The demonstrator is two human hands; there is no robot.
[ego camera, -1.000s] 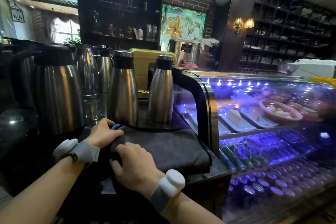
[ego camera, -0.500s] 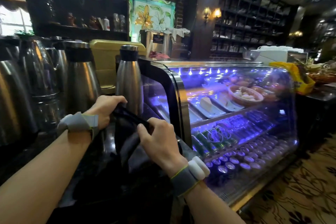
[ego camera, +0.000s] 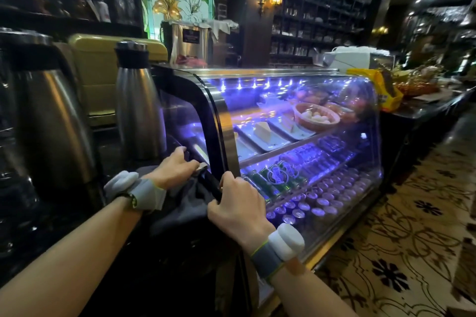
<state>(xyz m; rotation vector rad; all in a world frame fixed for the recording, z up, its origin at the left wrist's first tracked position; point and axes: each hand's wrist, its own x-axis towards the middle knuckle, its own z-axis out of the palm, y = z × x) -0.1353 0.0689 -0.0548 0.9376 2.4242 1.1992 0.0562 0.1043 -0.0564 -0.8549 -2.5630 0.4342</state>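
Note:
A dark grey cloth hangs stretched between my two hands, in front of the left end of the lit display case. My left hand grips the cloth's upper edge close to the case's black side frame. My right hand grips the same edge a little lower and nearer to me. Both wrists wear grey bands with white pods. The cloth's lower part drops into shadow below my arms.
Steel thermos jugs and a larger steel jug stand on the dark counter to the left, with a yellow machine behind. The case holds plates of cake, a basket of eggs and rows of cans. Patterned floor lies to the right.
The cloth lay folded on the counter a second ago; both hands have lifted it off and carried it right, toward the case's side. My view has turned right.

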